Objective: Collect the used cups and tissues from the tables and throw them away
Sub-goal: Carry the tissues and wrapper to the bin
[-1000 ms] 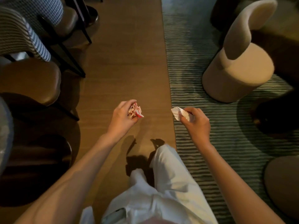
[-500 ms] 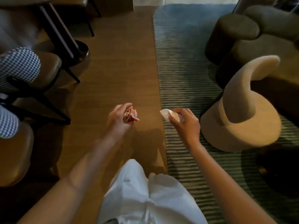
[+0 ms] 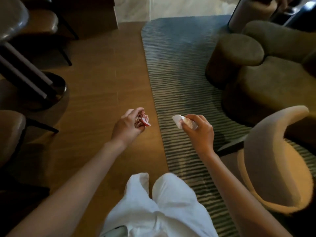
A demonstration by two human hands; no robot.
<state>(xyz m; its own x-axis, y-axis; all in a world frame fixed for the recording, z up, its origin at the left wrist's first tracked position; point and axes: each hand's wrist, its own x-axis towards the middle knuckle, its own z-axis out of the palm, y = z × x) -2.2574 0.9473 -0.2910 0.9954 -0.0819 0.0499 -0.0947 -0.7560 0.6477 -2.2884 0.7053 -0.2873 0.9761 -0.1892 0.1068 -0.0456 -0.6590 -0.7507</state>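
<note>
My left hand is closed around a crumpled red-and-white paper wad, held at waist height over the wooden floor. To its right, my right hand pinches a crumpled white tissue above the edge of the striped rug. Both hands are held out in front of my white trousers, a short gap apart. No cup and no bin are in view.
A striped grey rug runs along the right of the wooden floor. A beige curved-back stool stands close on the right, dark round poufs beyond it. Brown chairs and a black table base line the left.
I have walked forward along the floor: the beige stool has slid from far right to close at my right side. Both hands keep their hold and their places.
</note>
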